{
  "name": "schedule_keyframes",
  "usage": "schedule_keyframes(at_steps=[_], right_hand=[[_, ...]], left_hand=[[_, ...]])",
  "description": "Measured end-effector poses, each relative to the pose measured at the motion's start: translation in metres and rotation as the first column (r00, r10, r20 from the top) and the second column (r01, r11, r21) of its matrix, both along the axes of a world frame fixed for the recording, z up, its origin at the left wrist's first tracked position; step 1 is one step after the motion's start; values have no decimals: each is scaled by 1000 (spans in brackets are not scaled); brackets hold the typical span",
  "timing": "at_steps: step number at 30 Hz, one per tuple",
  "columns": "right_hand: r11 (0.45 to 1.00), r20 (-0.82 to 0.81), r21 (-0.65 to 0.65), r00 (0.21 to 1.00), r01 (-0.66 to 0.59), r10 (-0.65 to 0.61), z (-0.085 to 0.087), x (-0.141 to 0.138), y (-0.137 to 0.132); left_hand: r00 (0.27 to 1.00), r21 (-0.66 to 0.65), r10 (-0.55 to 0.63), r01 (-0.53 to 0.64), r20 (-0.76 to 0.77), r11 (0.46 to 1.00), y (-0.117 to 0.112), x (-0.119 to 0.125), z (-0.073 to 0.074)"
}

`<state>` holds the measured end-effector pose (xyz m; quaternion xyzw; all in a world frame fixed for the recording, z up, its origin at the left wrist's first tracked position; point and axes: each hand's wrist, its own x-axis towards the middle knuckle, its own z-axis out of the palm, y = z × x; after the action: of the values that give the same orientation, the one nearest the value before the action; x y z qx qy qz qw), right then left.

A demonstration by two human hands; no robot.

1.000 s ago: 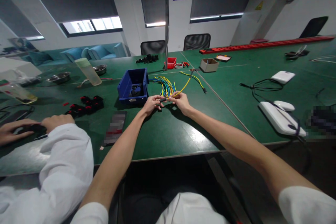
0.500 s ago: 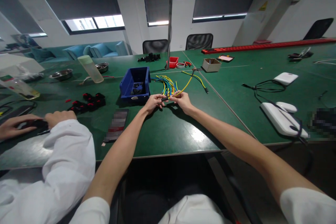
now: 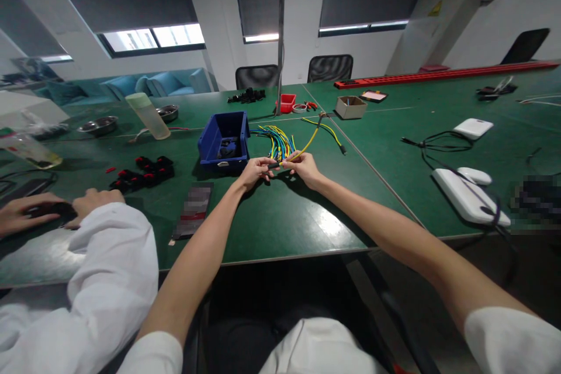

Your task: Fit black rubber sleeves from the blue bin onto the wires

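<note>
My left hand [image 3: 255, 173] is closed on a small black connector [image 3: 273, 165], held just above the green table. Beside it my right hand [image 3: 305, 168] pinches a yellow wire [image 3: 312, 139] close to where the wire meets the connector. The wire's far part rises and arcs back to the right. Just behind my hands lies a bundle of yellow, blue and green wires [image 3: 280, 139]. To the left stands a blue bin [image 3: 223, 149] with black pieces inside. Another yellow-green wire [image 3: 333, 134] with a dark connector at its end rests at the right.
A co-worker's hands [image 3: 33, 210] hold a black part at the left, near black-and-red pieces [image 3: 144, 173]. A dark packet [image 3: 193, 210] lies by my left forearm. A cardboard box [image 3: 350, 107] and red bin [image 3: 287, 103] stand behind; a white device [image 3: 468, 196] lies right.
My hands keep their hold on the connector and wire, with hardly any movement. The whole view has shifted slightly. The co-worker's hands at the left have moved a little.
</note>
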<state>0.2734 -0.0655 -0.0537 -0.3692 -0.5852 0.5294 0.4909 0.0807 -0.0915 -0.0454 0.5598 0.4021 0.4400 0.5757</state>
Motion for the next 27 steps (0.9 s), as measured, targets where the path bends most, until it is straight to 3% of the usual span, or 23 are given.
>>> schedule_keyframes(at_steps=[14, 27], right_hand=[[1000, 39, 14, 999, -12, 12, 6, 0, -8], [998, 49, 56, 998, -33, 31, 1, -1, -7]], left_hand=[[1000, -10, 26, -26, 8, 1000, -5, 2, 2], [998, 27, 49, -48, -41, 999, -8, 6, 3]])
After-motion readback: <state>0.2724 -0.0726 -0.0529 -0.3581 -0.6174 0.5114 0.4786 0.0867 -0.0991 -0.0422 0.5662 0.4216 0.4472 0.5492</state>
